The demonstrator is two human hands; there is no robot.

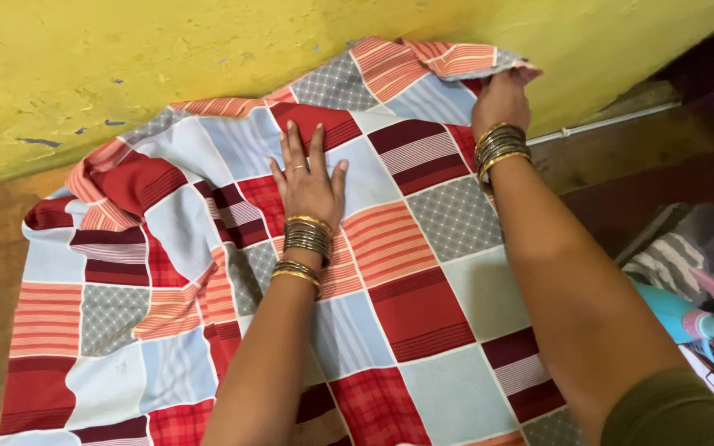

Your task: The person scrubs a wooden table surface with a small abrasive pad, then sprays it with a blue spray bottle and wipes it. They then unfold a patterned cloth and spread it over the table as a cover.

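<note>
Here, right hand (502,99) (at sheet (423,314) edge)

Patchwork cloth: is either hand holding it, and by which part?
The right hand grips the patchwork cloth at its far top edge by the yellow wall. The left hand only presses flat on its middle.

Two bare forearms in shot: the left hand (309,183) wears a finger ring and stacked gold and dark bangles, the right hand (502,101) a matching bangle stack, olive sleeve up by the shoulder.
</note>
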